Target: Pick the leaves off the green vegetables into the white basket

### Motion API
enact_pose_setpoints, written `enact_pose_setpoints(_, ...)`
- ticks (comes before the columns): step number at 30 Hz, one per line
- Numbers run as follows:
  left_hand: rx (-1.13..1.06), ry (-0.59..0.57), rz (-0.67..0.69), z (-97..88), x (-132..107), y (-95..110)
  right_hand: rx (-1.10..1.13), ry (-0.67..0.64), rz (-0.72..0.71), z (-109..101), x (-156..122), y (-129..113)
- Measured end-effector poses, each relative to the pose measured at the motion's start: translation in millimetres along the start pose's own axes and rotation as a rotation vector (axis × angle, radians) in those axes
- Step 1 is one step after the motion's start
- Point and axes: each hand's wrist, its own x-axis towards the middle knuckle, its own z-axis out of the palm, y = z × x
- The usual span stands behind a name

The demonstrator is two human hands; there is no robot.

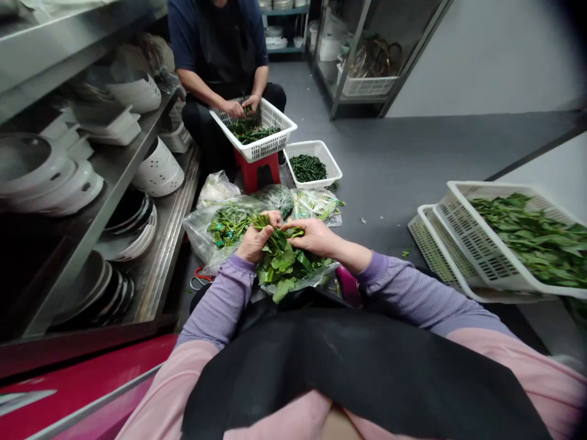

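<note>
In front of my lap I hold a bunch of leafy greens [280, 260], its leaves hanging down and its stems pointing up. My left hand [255, 242] is closed around the stems on the left side. My right hand [315, 237] pinches stems at the upper right, close to the left fingers. Below and behind the bunch lie clear plastic bags. One open plastic bag [195, 229] contains bundled green stems [229, 225] with bluish-green ties. Red-handled scissors [200, 278] rest on the floor to the left of my left hand.
Opposite me a co-worker [220, 55] handles greens over a white basket [275, 145] on a red stool [257, 173]. Another white basket [339, 165] holds dark green pieces. At right, stacked baskets [472, 244] carry leaves [532, 235]. Metal shelving [156, 269] with dishes stands left.
</note>
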Motion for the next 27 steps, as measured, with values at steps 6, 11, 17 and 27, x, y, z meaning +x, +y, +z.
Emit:
enact_pose_setpoints(6,-0.090,-0.096,-0.040,-6.3,1,2,0.349,-0.030,0.124,-5,-11,7)
enact_pose_setpoints(11,-0.071,-0.138,-0.147,-5.7,-1,4,0.611,-0.058,0.267,-15,-13,12)
enact_pose_setpoints(17,0.171,0.007,-0.128,-22.4,6,0,0.884,0.024,0.318,-32,-14,18)
enact_pose_setpoints(27,0.193,-0.140,-0.153,-11.9,0,16,0.790,-0.325,0.441,-31,-9,26)
